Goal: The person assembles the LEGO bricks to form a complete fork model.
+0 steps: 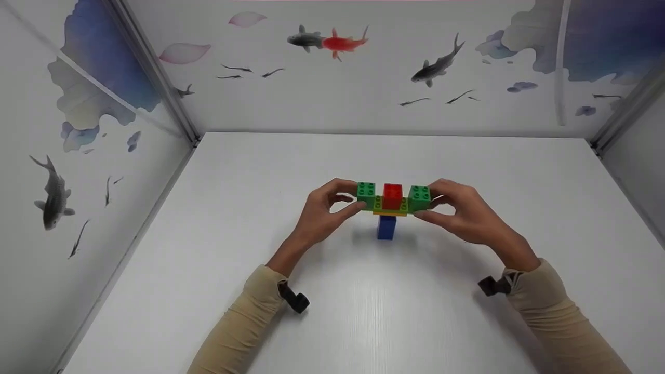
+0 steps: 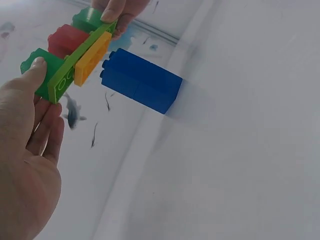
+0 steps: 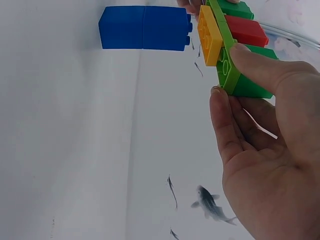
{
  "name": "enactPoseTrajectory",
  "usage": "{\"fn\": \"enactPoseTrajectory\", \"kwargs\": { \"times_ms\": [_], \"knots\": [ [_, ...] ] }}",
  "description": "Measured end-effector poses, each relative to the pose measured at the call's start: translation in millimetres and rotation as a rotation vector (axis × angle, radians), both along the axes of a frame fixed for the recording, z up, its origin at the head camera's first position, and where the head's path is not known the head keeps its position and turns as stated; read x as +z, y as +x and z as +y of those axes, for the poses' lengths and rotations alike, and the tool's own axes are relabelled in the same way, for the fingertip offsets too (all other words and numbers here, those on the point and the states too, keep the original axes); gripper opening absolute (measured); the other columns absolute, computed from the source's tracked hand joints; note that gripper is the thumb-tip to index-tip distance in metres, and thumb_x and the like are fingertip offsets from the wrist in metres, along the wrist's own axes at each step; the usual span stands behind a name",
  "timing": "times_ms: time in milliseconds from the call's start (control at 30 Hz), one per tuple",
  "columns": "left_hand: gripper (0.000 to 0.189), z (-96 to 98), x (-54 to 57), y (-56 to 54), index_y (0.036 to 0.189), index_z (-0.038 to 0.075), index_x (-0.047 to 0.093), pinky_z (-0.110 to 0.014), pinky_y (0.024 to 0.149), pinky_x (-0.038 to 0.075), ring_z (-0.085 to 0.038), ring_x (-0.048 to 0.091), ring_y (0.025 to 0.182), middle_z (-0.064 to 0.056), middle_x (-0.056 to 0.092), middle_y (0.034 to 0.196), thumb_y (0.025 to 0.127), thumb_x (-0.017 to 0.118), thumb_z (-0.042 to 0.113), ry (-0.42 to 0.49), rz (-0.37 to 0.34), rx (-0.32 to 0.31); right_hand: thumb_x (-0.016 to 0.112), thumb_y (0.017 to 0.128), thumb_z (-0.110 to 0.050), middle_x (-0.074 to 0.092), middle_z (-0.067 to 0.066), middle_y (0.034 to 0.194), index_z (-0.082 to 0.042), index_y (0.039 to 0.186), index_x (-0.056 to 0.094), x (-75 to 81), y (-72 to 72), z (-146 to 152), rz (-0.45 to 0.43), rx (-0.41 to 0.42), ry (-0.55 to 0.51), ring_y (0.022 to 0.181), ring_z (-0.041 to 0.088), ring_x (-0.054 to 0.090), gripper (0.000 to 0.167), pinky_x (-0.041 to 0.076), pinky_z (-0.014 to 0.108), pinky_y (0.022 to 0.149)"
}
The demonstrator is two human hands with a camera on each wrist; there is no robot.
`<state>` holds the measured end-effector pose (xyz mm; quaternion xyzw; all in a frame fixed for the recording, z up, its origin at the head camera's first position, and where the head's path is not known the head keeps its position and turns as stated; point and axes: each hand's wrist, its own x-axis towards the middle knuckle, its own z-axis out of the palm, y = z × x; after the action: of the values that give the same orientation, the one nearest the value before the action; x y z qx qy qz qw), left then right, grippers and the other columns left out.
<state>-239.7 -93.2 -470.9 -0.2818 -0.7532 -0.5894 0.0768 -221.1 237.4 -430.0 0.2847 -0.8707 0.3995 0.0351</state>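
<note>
My left hand (image 1: 324,214) and right hand (image 1: 467,215) hold a toy brick assembly between them, one at each end, thumb and fingers pinching. It has a long lime green plate (image 3: 228,60) with a left green brick (image 1: 366,192) and a right green brick (image 1: 419,197) on its ends. Between those sits a red brick (image 1: 393,196), and a yellow plate (image 2: 94,59) is fixed under the middle. Below, a tower of two blue bricks (image 1: 386,228) stands upright on the table. Both wrist views show a gap between its top studs and the yellow plate.
The white table (image 1: 353,322) meets a back wall (image 1: 332,104) and a left wall (image 1: 31,280), both printed with fish and blue shapes. A dark strap with a small black piece (image 1: 294,297) sits at the left cuff, another (image 1: 496,285) at the right.
</note>
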Motion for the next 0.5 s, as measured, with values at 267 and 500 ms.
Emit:
{"fn": "enactPoseTrajectory", "kwargs": {
  "times_ms": [267, 500],
  "knots": [
    [0.035, -0.7, -5.8, -1.5, 0.132, 0.014, 0.071, -0.035, 0.105, 0.062, -0.014, 0.071, 0.119, -0.002, 0.074, 0.125, 0.100, 0.081, 0.022, -0.007, -0.018, -0.016, 0.088, 0.090, -0.007, 0.072, 0.000, 0.118, -0.011, 0.125, 0.073, -3.0, -0.9, 1.3, -0.019, -0.004, 0.022, 0.109, 0.016, 0.073, 0.039, 0.056, 0.010, 0.096],
    [0.036, -2.1, -6.4, -2.2, 0.132, 0.015, 0.071, -0.038, 0.105, 0.062, -0.017, 0.071, 0.119, -0.002, 0.075, 0.125, 0.099, 0.083, 0.022, -0.011, -0.021, -0.011, 0.088, 0.090, -0.007, 0.073, 0.002, 0.117, -0.011, 0.125, 0.073, -4.2, -0.7, -0.5, -0.021, -0.007, 0.023, 0.108, 0.020, 0.075, 0.038, 0.056, 0.011, 0.097]
  ]
}}
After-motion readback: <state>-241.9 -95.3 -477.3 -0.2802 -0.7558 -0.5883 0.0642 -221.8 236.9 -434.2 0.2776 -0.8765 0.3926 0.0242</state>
